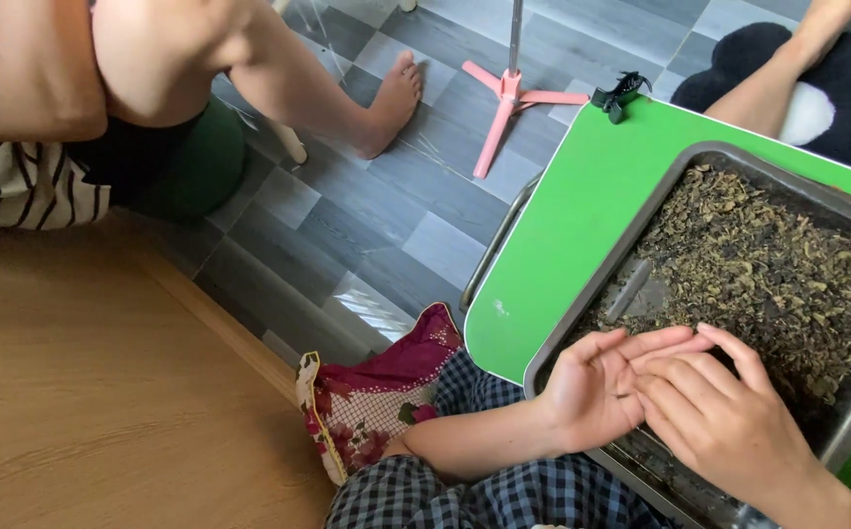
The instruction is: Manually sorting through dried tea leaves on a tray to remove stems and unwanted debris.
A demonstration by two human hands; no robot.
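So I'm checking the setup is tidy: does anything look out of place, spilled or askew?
Nothing spilled: the dried leaves stay inside the metal tray. Only the tray overhangs the green table at its near edge, by both hands.

We see a bright green table top (pixel 582 196) bearing a grey metal tray (pixel 582 313) of brown-olive dried leaves (pixel 768 264); near us, blue-black checked trousers (pixel 504 495), a maroon floral cushion (pixel 377 402); far, a pink stand (pixel 512 98).
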